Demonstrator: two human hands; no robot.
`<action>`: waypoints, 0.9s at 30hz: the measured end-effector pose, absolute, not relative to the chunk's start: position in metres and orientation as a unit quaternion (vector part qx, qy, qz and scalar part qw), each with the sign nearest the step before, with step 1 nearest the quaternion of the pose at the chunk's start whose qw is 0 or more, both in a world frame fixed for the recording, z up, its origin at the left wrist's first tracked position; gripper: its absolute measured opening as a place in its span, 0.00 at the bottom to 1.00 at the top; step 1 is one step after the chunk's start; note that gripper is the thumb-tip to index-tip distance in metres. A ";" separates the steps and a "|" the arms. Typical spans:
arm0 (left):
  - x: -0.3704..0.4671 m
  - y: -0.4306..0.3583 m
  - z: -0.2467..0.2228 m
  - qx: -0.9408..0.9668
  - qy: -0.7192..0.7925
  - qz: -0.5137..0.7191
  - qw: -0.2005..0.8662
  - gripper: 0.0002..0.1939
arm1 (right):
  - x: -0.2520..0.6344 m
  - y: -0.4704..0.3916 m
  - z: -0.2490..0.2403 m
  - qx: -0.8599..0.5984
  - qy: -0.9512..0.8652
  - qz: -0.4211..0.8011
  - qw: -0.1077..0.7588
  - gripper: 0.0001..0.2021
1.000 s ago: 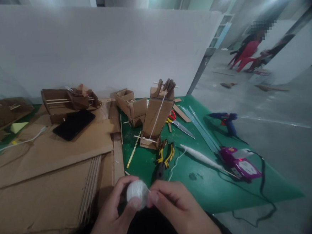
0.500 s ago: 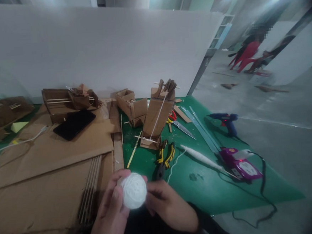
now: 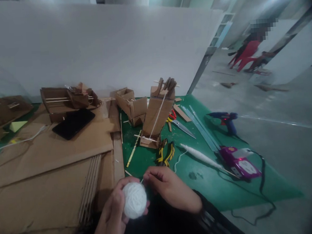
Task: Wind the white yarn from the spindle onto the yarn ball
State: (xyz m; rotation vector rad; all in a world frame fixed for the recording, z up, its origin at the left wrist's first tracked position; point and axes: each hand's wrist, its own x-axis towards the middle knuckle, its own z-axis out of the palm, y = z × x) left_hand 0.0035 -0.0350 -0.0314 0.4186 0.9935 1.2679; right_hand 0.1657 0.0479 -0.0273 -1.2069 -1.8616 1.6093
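Observation:
A round ball of white string [image 3: 135,200] rests in my left hand [image 3: 113,212], whose fingers curl round its left side and behind it. Just to the right, my right hand [image 3: 171,189] is closed in a pinch, with a short length of white string [image 3: 142,180] running from its fingertips toward the ball. Beyond my right hand lie yellow-and-black pliers [image 3: 166,153], their lower part hidden by the hand. Behind them a cardboard model [image 3: 157,118] stands with a string stretched along its face.
Scissors [image 3: 183,128], a white string-wrapped stick [image 3: 201,156], a blue glue gun [image 3: 227,121] and a purple power strip [image 3: 241,164] lie on the green table [image 3: 273,190]. Cardboard sheets [image 3: 49,195] and a black phone [image 3: 74,123] are at left. A person [image 3: 258,35] is far right.
My right hand has moved up and slightly right, away from the ball, drawing out some string. The ball and my left hand have shifted slightly down. More of the pliers is now covered.

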 end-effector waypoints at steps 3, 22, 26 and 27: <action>0.003 -0.036 -0.030 0.185 0.445 0.556 0.677 0.25 | 0.166 0.050 -0.026 -0.439 -0.668 0.563 0.212 0.16; 0.004 -0.024 -0.028 0.184 0.504 0.557 0.634 0.24 | 0.144 -0.011 0.005 -0.411 -0.752 0.424 0.293 0.14; 0.006 -0.022 -0.019 0.129 0.429 0.584 0.677 0.22 | 0.140 -0.012 -0.014 -0.423 -0.708 0.491 0.282 0.17; 0.007 -0.022 -0.018 0.124 0.411 0.594 0.680 0.21 | 0.141 -0.008 -0.019 -0.414 -0.691 0.524 0.276 0.17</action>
